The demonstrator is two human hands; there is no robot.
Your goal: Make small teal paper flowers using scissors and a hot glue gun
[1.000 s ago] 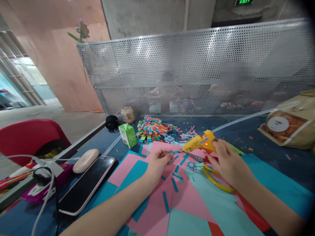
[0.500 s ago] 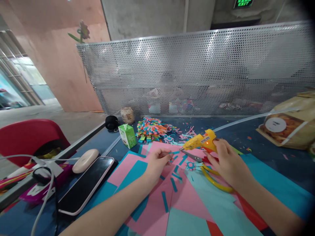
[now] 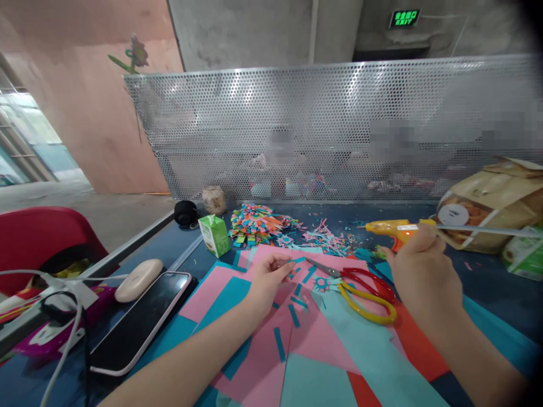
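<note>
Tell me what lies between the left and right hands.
In the head view: red-and-yellow-handled scissors, a small paper flower and blue strips, on coloured sheets.

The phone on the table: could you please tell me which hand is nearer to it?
Left: the left hand is to the phone's right, across some pink paper; the right hand is much farther right, past the scissors.

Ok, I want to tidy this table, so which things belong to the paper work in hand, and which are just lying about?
Seem part of the work:
glue gun in the right hand
blue strip in the left hand
scissors
loose strips
coloured sheets
paper flower

Seem just lying about:
phone
beige case
black round object
brown bag
</note>
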